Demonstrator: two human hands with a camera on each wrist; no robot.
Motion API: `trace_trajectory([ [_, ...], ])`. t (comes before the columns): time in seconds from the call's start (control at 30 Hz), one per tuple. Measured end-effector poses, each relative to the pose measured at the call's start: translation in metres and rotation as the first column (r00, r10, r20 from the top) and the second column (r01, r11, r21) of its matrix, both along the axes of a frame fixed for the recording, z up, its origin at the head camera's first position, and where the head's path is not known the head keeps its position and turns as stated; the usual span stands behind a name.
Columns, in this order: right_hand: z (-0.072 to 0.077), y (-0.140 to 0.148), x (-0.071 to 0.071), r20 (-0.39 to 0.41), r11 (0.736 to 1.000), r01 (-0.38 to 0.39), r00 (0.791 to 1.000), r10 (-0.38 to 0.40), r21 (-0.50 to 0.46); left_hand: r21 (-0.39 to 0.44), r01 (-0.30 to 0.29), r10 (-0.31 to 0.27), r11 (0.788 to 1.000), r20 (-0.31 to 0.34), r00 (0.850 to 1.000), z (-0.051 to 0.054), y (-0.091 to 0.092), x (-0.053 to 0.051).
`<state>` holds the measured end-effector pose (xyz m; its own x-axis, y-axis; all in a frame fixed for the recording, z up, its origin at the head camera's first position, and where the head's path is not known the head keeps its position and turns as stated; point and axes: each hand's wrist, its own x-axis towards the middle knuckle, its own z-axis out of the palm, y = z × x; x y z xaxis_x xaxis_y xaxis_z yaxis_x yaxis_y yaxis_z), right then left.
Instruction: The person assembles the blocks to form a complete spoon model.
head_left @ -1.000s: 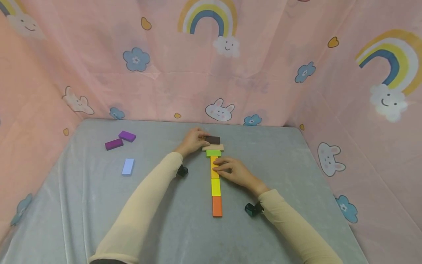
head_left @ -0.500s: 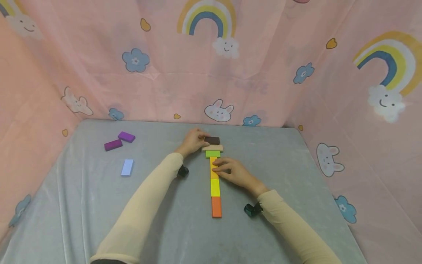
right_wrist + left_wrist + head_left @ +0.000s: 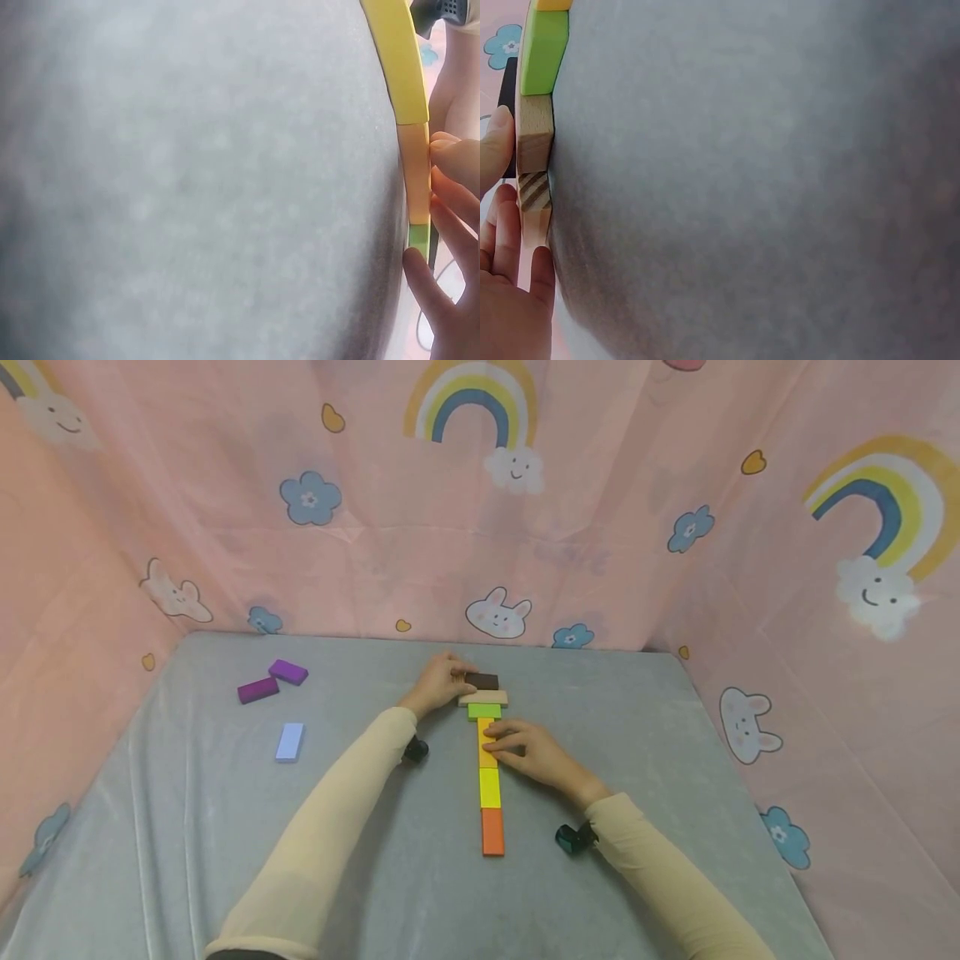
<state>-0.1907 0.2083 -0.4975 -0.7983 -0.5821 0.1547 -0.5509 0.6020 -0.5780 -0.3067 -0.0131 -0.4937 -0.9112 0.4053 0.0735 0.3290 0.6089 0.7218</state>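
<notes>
A row of blocks runs down the cloth in the head view: dark brown block (image 3: 483,682), beige block (image 3: 491,698), green block (image 3: 484,712), orange-yellow block (image 3: 486,756), yellow block (image 3: 490,788) and red-orange block (image 3: 492,832). My left hand (image 3: 437,685) pinches the dark brown block's left end between thumb and fingers. In the left wrist view a striped block (image 3: 535,191) shows beside the left hand (image 3: 514,304). Fingertips of my right hand (image 3: 538,755) rest on the orange-yellow block from the right; in the right wrist view its fingers are spread beside that block (image 3: 415,172).
Two purple blocks (image 3: 258,690) and a light blue block (image 3: 289,742) lie on the left of the grey cloth (image 3: 645,718). Pink patterned curtain (image 3: 600,527) stands behind and at both sides. A dark device is on each wrist.
</notes>
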Motion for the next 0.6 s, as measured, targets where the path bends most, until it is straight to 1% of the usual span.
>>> trace_trajectory([
  [0.37,0.0,0.0002,0.0002,0.023,1.0,0.01,1.0,-0.01,0.003,-0.017,0.004,-0.004,1.0,0.012,1.0,0.0003,0.0005,0.0011],
  [0.6,-0.0001,0.0001,-0.0002,0.026,1.0,0.007,1.0,-0.007,-0.006,-0.024,0.007,-0.007,1.0,0.003,1.0,0.0025,0.0003,0.0028],
])
